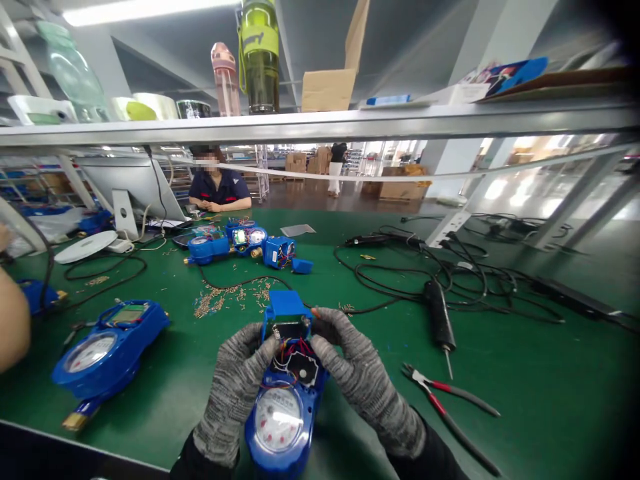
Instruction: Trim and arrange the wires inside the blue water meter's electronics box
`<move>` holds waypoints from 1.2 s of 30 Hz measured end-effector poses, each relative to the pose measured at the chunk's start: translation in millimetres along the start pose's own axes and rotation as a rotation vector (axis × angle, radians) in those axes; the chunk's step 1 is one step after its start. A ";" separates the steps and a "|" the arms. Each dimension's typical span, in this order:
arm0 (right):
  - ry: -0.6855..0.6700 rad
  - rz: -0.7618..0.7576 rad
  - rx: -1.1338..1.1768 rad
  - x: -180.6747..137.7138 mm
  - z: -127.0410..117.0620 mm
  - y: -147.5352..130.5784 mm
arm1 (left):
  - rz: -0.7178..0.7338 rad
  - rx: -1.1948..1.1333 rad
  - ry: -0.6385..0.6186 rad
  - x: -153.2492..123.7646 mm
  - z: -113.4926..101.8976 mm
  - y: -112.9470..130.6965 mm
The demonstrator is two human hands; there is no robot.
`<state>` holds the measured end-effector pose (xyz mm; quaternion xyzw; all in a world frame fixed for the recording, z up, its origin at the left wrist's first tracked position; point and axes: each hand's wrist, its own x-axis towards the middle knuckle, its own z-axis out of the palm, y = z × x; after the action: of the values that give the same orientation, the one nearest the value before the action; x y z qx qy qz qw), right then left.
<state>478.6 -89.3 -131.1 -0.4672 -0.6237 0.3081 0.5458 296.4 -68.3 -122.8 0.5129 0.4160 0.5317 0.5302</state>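
Note:
In front of me on the green table lies a blue water meter (pixel 280 417) with a round dial and its electronics bay uncovered, red and white wires showing. At its far end stands a blue housing piece (pixel 286 305) with a circuit board on its near side. My left hand (pixel 240 380), in a grey knit glove, grips the left side of this piece, thumb at the board's edge. My right hand (pixel 353 363), gloved the same way, holds the right side between thumb and fingers. Some fingertips are hidden behind the piece.
Right of me lie red-handled cutting pliers (pixel 450 407) and a black electric screwdriver (pixel 440 317) amid tangled cables. Another blue meter (pixel 107 350) lies left, beside someone's bare arm (pixel 13 320). Small screws (pixel 215 300) are scattered ahead. A shelf (pixel 320 125) crosses above; a person (pixel 219 187) sits opposite.

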 end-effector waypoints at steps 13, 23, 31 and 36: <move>0.253 -0.012 -0.901 -78.3 -115.5 63.2 | -0.060 -0.009 0.172 -14.2 0.4 -10.5; 0.206 -0.533 -0.751 -39.0 29.1 -4.1 | -0.074 -0.133 0.247 -23.1 2.7 -11.8; 0.231 -0.249 -0.553 -16.9 65.8 -7.7 | 0.059 0.002 0.206 -26.9 0.4 -11.3; 0.206 -0.274 -0.538 -19.6 60.9 -1.8 | 0.142 0.497 0.326 -25.8 -9.3 -18.9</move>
<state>418.6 -100.3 -150.3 -0.5354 -0.6812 0.0067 0.4993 287.5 -91.2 -145.3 0.5627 0.5760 0.5246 0.2764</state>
